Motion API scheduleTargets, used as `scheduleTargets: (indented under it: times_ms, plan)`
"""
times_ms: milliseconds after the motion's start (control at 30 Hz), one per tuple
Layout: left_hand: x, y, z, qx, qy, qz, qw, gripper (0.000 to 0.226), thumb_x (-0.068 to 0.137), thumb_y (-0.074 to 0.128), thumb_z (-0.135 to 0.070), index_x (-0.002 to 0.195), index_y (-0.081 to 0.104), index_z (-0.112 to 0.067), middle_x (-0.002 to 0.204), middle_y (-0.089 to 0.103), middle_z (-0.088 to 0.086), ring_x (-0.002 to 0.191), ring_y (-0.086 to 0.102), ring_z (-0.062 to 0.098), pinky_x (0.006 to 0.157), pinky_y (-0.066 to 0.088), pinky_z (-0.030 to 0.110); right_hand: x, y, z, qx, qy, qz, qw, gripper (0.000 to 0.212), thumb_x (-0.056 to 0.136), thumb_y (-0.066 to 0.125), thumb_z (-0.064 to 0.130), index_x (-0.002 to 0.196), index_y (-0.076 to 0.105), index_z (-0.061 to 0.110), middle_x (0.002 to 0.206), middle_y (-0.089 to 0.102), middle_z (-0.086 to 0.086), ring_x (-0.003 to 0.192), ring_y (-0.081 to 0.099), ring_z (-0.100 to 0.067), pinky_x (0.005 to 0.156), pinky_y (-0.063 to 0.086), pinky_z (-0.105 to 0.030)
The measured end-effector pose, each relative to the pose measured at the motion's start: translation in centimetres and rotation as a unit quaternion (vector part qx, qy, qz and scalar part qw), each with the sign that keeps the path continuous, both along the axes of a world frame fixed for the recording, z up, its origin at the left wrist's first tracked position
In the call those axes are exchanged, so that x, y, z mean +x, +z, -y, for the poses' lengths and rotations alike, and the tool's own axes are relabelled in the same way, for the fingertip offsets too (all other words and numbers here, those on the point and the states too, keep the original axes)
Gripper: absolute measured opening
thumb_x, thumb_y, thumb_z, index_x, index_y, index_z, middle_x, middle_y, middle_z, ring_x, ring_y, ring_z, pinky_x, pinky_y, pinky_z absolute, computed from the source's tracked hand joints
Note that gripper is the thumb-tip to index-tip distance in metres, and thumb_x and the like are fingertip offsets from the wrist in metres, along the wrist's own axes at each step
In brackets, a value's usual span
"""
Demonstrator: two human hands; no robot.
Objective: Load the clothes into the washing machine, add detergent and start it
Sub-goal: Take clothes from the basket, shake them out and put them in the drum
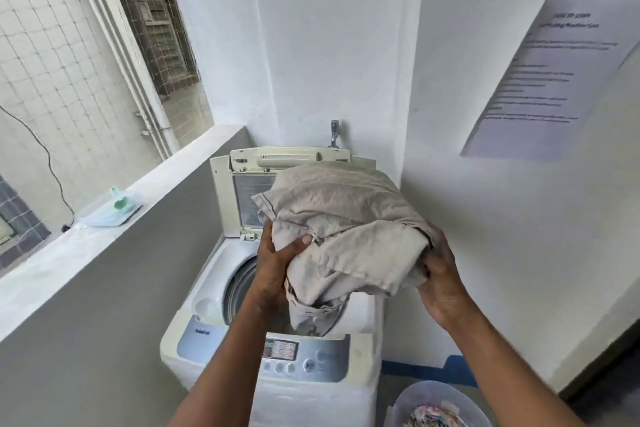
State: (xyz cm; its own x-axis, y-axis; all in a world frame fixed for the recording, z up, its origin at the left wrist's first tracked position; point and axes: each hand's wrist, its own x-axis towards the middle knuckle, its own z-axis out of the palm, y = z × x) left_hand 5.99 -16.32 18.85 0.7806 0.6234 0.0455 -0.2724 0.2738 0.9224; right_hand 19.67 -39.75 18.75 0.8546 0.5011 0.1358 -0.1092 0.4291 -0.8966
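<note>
Beige bundle held over the open drum

A detergent tub point(110, 210) waits on the ledge point(104, 236); the left hand point(277, 262) and right hand point(441, 279) each clutch a side of the beige cloth point(346, 229) above the washing machine point(277, 357) opening, likely to drop it in; more laundry sits in the basket point(440, 406)

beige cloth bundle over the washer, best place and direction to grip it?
Grip the beige cloth bundle at its two near flanks, coming in from both sides, as the left hand and right hand do. It is a wide, floppy heap with loose folds hanging toward the washing machine drum, so side support likely keeps it together.
</note>
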Motion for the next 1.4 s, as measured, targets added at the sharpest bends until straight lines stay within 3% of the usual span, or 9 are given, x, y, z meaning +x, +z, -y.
scheduleTargets:
  times_ms: [133,267,367,533,633,700,967,1133,1400]
  plan:
    - [-0.9,-2.3,-8.3,0.017,-0.032,-0.068,0.997,0.076,0.075,0.085,0.004,0.140,0.052,-0.014,0.134,0.068,0.023,0.121,0.067,0.044,0.101,0.054,0.064,-1.2,-2.9,-8.1,-0.127,-0.079,0.032,0.988,0.064,0.069,0.064,0.021,0.132,0.062,0.034,0.135,0.067,0.004,0.125,0.062,-0.016,0.111,0.049,-0.046]
    - [-1.4,-4.3,-12.4,0.056,-0.070,-0.149,0.985,0.072,0.066,0.089,0.005,0.131,0.063,-0.010,0.123,0.076,0.015,0.115,0.072,0.034,0.095,0.060,0.049,-2.5,-6.0,-12.5,-0.184,-0.085,0.072,0.977,0.069,0.077,0.071,-0.009,0.135,0.061,0.027,0.137,0.063,0.006,0.120,0.061,0.000,0.096,0.050,-0.016]
    - [-1.3,-7.6,-17.6,0.107,-0.137,-0.222,0.959,0.045,0.068,0.089,0.012,0.102,0.080,-0.016,0.104,0.082,0.003,0.100,0.077,0.017,0.085,0.061,0.033,-3.1,-10.2,-16.8,-0.282,-0.102,0.135,0.944,0.077,0.079,0.079,-0.008,0.137,0.061,0.039,0.136,0.059,0.007,0.122,0.059,-0.005,0.104,0.047,-0.025]
    - [-0.7,-13.8,-21.9,0.124,-0.200,-0.313,0.920,0.064,0.063,0.093,0.009,0.113,0.067,-0.020,0.107,0.079,-0.004,0.107,0.072,0.018,0.089,0.059,0.027,-3.7,-15.8,-20.7,-0.389,-0.106,0.154,0.902,0.096,0.073,0.081,-0.008,0.134,0.053,0.061,0.132,0.048,-0.005,0.122,0.051,-0.011,0.101,0.032,-0.001]
    - [0.3,-17.4,-23.5,0.129,-0.228,-0.339,0.904,0.074,0.066,0.088,0.018,0.126,0.059,-0.016,0.110,0.071,-0.009,0.101,0.066,0.005,0.081,0.058,0.018,-3.5,-18.7,-22.7,-0.444,-0.073,0.153,0.880,0.095,0.072,0.077,-0.007,0.137,0.050,0.057,0.133,0.041,-0.005,0.127,0.049,-0.020,0.110,0.037,-0.018]
    - [0.9,-19.5,-24.5,0.138,-0.241,-0.353,0.894,0.080,0.063,0.088,0.015,0.133,0.058,-0.011,0.114,0.070,-0.009,0.109,0.066,0.014,0.077,0.056,0.011,-3.2,-20.8,-23.9,-0.490,-0.041,0.148,0.858,0.096,0.071,0.073,-0.007,0.141,0.046,0.054,0.134,0.038,-0.004,0.129,0.047,-0.026,0.113,0.039,-0.033]
    - [3.1,-26.6,-26.3,0.213,-0.282,-0.435,0.828,0.104,0.058,0.084,-0.029,0.154,0.047,-0.013,0.154,0.051,0.002,0.145,0.044,0.020,0.112,0.036,0.021,-1.0,-27.9,-27.8,-0.609,0.078,0.145,0.776,0.079,0.080,0.066,-0.003,0.147,0.044,0.034,0.126,0.038,-0.009,0.117,0.050,-0.032,0.102,0.044,-0.035]
    - [3.9,-31.7,-26.6,0.228,-0.293,-0.481,0.794,0.104,0.064,0.091,-0.014,0.156,0.043,-0.012,0.156,0.049,0.008,0.145,0.046,0.026,0.110,0.036,0.022,-0.2,-32.1,-29.1,-0.644,0.114,0.122,0.746,0.076,0.083,0.070,0.007,0.137,0.034,0.047,0.123,0.033,-0.003,0.115,0.047,-0.031,0.099,0.046,-0.041]
    - [6.0,-38.2,-27.4,0.259,-0.340,-0.534,0.730,0.109,0.069,0.089,-0.013,0.160,0.030,-0.017,0.151,0.049,0.006,0.140,0.048,0.028,0.101,0.040,0.024,2.2,-36.9,-30.9,-0.701,0.199,0.163,0.665,0.073,0.088,0.065,0.012,0.141,0.022,0.036,0.135,0.027,-0.016,0.123,0.042,-0.043,0.100,0.047,-0.055]
